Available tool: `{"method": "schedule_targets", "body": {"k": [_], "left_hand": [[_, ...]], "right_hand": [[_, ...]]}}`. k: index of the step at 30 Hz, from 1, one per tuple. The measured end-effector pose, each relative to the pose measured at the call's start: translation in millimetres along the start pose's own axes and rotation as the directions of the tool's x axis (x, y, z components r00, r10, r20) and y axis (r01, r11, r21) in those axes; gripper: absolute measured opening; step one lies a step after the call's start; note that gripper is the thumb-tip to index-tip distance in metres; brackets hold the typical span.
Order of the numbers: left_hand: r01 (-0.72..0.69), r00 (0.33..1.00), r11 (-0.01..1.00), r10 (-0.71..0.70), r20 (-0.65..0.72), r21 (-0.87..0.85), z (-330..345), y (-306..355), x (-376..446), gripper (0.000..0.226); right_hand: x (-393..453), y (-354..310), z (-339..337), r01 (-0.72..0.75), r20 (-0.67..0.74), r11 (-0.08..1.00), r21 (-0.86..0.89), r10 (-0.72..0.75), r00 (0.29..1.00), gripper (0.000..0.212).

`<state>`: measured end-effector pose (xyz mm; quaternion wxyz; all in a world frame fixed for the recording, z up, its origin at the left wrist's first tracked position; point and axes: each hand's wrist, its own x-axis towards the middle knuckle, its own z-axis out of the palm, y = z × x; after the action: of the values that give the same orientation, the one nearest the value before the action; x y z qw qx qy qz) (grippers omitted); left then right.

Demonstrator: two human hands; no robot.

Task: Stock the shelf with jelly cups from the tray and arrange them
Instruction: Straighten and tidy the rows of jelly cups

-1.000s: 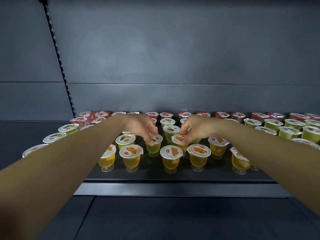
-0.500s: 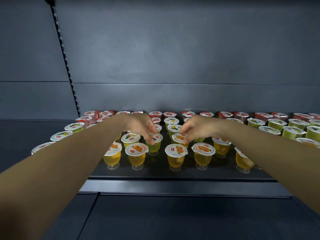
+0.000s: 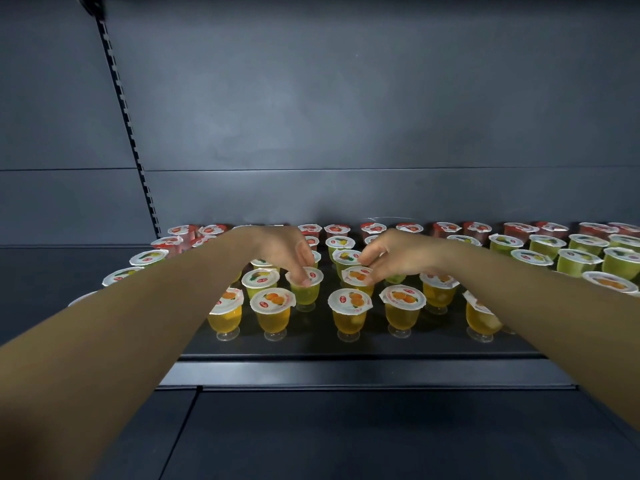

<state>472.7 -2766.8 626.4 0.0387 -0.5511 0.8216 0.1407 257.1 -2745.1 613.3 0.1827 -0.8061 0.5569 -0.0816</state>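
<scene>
Rows of jelly cups stand on the dark shelf [image 3: 346, 348]: orange ones in front, green ones behind them, red ones at the back. My left hand [image 3: 280, 247] reaches over the second row and its fingertips pinch the lid rim of a green jelly cup [image 3: 306, 289]. My right hand [image 3: 394, 254] reaches in beside it and its fingertips grip the lid of an orange jelly cup [image 3: 358, 277] in the second row. Both cups stand on the shelf. The tray is out of view.
An orange front row runs from cup [image 3: 227, 313] to cup [image 3: 481, 317], with a gap between the two middle cups. Green cups [image 3: 575, 258] fill the right side. A slotted upright [image 3: 128, 126] rises at the left. The shelf's front lip [image 3: 346, 375] lies below.
Both hands stay on the same two second-row cups. The view has shifted slightly, so the shelf and cups sit further right in the frame.
</scene>
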Motion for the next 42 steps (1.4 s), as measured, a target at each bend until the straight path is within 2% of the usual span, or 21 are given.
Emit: {"method": "schedule_targets", "body": {"k": [6, 10, 13, 18, 23, 28, 34, 42], "left_hand": [[0.000, 0.999, 0.996, 0.004, -0.051, 0.091, -27, 33, -6, 0.044], [0.009, 0.995, 0.989, 0.006, -0.101, 0.148, -43, 81, -17, 0.054], [0.011, 0.986, 0.977, 0.025, -0.166, 0.211, -43, 123, -26, 0.062], [-0.007, 0.980, 0.978, 0.048, -0.195, 0.208, -23, 195, -37, 0.064], [-0.009, 0.982, 0.985, 0.041, -0.184, 0.171, 2, 244, -39, 0.063], [0.005, 0.985, 0.988, 0.021, -0.170, 0.153, 4, 255, -36, 0.061], [0.013, 0.994, 0.995, -0.003, -0.106, 0.101, 3, 231, -10, 0.061], [-0.034, 0.999, 0.999, 0.034, 0.002, -0.028, 13, 189, 49, 0.058]], "right_hand": [[-37, 6, -44, -0.005, -0.075, 0.995, -0.095, -0.002, 0.997, 0.049], [-71, 27, -73, -0.028, -0.112, 0.946, -0.322, -0.009, 0.994, 0.048], [-106, 51, -88, -0.091, -0.117, 0.878, -0.469, 0.041, 0.992, 0.059], [-173, 97, -105, -0.113, -0.144, 0.846, -0.522, 0.043, 0.989, 0.058], [-221, 135, -110, -0.075, -0.127, 0.888, -0.454, 0.019, 0.992, 0.050], [-225, 152, -113, -0.053, -0.106, 0.948, -0.315, 0.020, 0.994, 0.053], [-188, 146, -100, -0.025, -0.119, 0.994, -0.111, 0.011, 0.993, 0.053], [-103, 136, -71, -0.018, -0.022, 1.000, 0.015, 0.019, 1.000, 0.051]]}}
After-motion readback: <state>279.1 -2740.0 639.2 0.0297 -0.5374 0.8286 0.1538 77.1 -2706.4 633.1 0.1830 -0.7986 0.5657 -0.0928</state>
